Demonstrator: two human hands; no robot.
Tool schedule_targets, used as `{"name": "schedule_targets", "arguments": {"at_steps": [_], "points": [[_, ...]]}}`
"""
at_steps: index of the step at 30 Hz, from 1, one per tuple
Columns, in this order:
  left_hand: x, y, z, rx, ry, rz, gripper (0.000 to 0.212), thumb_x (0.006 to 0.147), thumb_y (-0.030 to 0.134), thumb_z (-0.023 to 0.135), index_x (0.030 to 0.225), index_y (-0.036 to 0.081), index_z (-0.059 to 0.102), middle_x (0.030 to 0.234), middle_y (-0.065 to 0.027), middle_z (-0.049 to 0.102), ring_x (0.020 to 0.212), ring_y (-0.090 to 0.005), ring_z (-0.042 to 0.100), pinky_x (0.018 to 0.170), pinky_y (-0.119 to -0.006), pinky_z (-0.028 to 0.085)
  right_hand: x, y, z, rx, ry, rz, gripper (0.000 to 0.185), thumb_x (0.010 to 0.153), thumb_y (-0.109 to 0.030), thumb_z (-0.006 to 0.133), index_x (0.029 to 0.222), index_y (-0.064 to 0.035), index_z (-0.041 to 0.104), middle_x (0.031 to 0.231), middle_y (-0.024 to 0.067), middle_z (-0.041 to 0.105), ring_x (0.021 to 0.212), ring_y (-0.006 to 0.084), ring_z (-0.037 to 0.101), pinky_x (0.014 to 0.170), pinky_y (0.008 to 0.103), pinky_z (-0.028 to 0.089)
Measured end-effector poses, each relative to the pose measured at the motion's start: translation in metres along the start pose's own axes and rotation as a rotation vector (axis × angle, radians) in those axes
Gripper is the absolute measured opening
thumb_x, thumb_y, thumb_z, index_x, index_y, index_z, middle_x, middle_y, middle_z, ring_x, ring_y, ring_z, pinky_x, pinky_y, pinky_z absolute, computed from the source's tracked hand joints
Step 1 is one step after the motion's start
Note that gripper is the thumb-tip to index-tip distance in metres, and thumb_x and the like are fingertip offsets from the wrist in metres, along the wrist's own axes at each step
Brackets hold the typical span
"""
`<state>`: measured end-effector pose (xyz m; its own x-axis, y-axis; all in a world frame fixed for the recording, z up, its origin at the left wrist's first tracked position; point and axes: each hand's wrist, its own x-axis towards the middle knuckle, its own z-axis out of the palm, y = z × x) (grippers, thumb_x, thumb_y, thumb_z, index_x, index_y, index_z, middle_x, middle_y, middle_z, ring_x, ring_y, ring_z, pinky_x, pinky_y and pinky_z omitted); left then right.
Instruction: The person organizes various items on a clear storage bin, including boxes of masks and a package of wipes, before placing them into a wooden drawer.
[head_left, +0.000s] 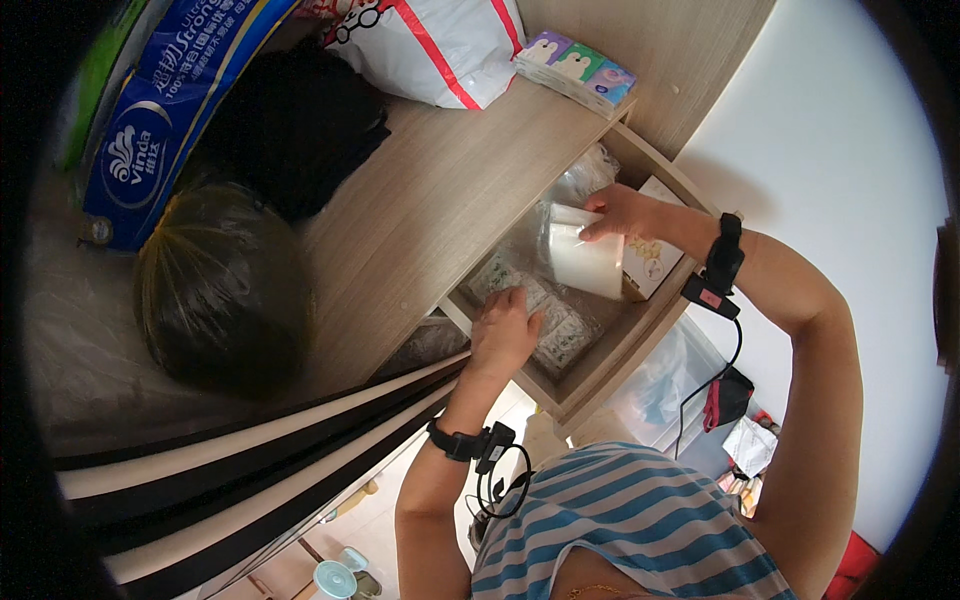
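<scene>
Before me a wooden drawer (660, 311) is pulled out from under a wood-grain shelf. My right hand (619, 214) grips the upper part of a white package in clear plastic (585, 259), over the drawer. Beside it, a white printed box (654, 259) lies against the drawer's right side. My left hand (506, 330) is at the drawer's left side, on a plastic-wrapped pack with a small pattern (562, 330); its fingertips are curled, and whether they grip the pack is unclear. Crumpled clear plastic (589, 176) fills the drawer's back.
On the wood-grain shelf (442, 195) are a tissue pack (577, 71), a white bag with red stripes (442, 49), black cloth (300, 127), a blue Vinda package (142, 150) and a tied plastic bag of dark contents (225, 300). A translucent bin (660, 382) stands below the drawer.
</scene>
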<state>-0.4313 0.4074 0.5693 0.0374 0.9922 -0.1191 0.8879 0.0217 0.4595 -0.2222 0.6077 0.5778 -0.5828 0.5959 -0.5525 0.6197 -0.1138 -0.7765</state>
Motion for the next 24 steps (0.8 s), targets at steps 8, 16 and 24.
{"name": "schedule_targets", "arguments": {"at_steps": [8, 16, 24], "points": [[0.014, 0.005, 0.005, 0.0, -0.172, 0.244, 0.021, 0.08, 0.012, 0.069, 0.096, 0.0, 0.062, 0.099, -0.0172, 0.064, 0.1, -0.0337, 0.06, 0.084, -0.045, 0.051, -0.032, -0.034, -0.042, -0.179, -0.032, 0.193, 0.041, 0.076, -0.027, 0.08, 0.108, -0.0067, 0.066, 0.093, 0.0038, 0.064, 0.087, 0.0176, 0.061, 0.066, 0.0342, 0.054], [0.051, 0.01, 0.042, 0.155, -0.181, 0.492, 0.042, 0.077, 0.002, 0.065, 0.118, -0.002, 0.056, 0.133, -0.0186, 0.049, 0.126, -0.0343, 0.045, 0.102, -0.05, 0.04, -0.074, -0.018, -0.068, 0.162, 0.054, 0.212, 0.037, 0.081, -0.021, 0.078, 0.113, -0.0076, 0.063, 0.102, 0.0019, 0.065, 0.095, 0.0155, 0.06, 0.08, 0.0315, 0.053], [0.093, 0.021, 0.052, 0.247, 0.017, 0.472, 0.046, 0.079, 0.003, 0.063, 0.124, -0.001, 0.054, 0.136, -0.0163, 0.049, 0.131, -0.033, 0.043, 0.107, -0.049, 0.036, -0.087, 0.0, -0.064, 0.252, 0.047, 0.152, 0.039, 0.079, -0.023, 0.079, 0.112, -0.0089, 0.064, 0.101, 0.0017, 0.066, 0.095, 0.0154, 0.061, 0.075, 0.0325, 0.051]]}}
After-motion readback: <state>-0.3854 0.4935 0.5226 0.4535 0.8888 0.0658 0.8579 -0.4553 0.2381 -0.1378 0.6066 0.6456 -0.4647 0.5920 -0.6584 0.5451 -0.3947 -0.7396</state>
